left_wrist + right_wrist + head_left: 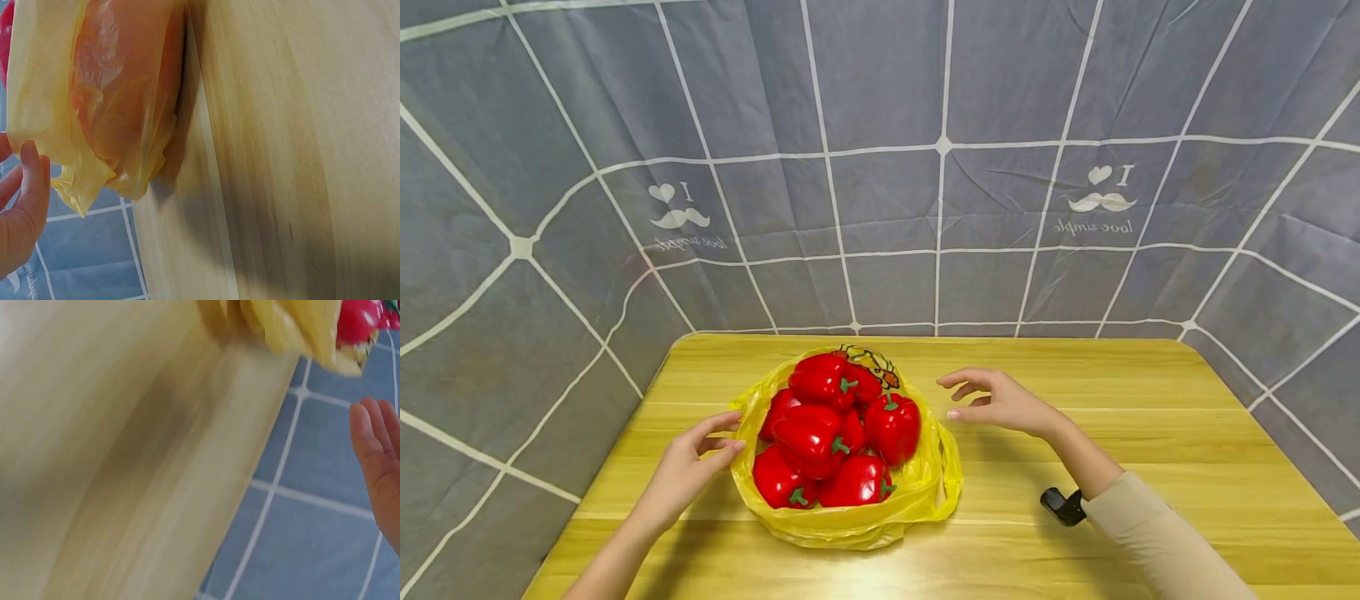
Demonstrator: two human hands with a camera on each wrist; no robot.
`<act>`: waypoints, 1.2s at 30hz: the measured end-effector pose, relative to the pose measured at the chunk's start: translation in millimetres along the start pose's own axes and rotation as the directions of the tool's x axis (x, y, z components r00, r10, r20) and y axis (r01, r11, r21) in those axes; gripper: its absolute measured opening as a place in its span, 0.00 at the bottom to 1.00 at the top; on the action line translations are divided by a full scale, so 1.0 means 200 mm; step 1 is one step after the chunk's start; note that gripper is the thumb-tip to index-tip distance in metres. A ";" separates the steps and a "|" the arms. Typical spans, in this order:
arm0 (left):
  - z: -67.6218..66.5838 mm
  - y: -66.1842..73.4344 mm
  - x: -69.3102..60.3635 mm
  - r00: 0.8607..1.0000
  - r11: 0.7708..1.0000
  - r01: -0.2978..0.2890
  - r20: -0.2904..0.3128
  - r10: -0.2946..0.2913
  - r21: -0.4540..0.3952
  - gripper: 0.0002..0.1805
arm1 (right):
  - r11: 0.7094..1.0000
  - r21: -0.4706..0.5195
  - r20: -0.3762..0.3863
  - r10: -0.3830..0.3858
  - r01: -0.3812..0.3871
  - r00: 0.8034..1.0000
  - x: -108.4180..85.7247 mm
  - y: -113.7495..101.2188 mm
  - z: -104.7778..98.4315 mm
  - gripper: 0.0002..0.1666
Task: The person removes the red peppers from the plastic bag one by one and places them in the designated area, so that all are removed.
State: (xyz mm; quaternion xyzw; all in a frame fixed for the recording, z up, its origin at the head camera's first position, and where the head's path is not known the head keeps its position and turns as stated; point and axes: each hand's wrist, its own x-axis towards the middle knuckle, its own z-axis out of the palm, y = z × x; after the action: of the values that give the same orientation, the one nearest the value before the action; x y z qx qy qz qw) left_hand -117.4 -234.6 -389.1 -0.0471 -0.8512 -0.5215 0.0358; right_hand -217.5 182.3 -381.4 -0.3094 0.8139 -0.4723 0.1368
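Observation:
A yellow plastic bag [835, 529] stands on the table with its mouth spread wide. Several glossy red bell peppers [811, 440] with green stems fill it. My left hand [688, 462] is at the bag's left rim, where thumb and fingers pinch the thin film; in the left wrist view the bag's edge lies at the fingertips [29, 150]. To the right of the bag my right hand [1000, 404] hovers apart from it with loosely bent fingers and holds nothing. The bag's handle loop [950, 471] hangs on the right side.
A small black object [1063, 506] lies on the wooden table [1150, 417] beside the right forearm, partly hidden by the sleeve. Grey cloth [880, 200] with white lines hangs behind and at both sides of the table.

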 end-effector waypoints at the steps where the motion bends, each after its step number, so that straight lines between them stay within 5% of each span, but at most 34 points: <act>1: 0.00 0.00 0.00 1.000 1.000 0.000 -0.004 0.000 0.004 0.23 | 1.000 0.014 0.005 -0.002 0.002 1.000 0.02 0.00 0.02 0.28; 11: 0.02 0.01 0.01 0.998 0.995 -0.029 -0.044 0.034 0.099 0.21 | 0.998 0.067 0.027 -0.016 0.014 1.000 0.13 -0.01 0.18 0.27; 29: 0.01 0.01 0.03 0.999 0.997 -0.021 -0.040 0.024 0.079 0.20 | 0.983 -0.185 -0.049 0.001 -0.010 0.999 0.25 -0.06 0.27 0.26; 36: 0.01 0.01 0.03 0.999 0.997 -0.023 -0.037 0.025 0.068 0.20 | 0.976 -0.213 -0.073 0.036 -0.050 0.997 0.26 -0.07 0.30 0.29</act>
State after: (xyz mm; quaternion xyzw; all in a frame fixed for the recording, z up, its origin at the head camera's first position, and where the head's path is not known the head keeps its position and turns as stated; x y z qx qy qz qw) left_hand -122.9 -231.6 -388.5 -0.0463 -0.8668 -0.4929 0.0595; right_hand -221.4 101.7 -396.4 -0.2883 0.8709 -0.3888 0.0849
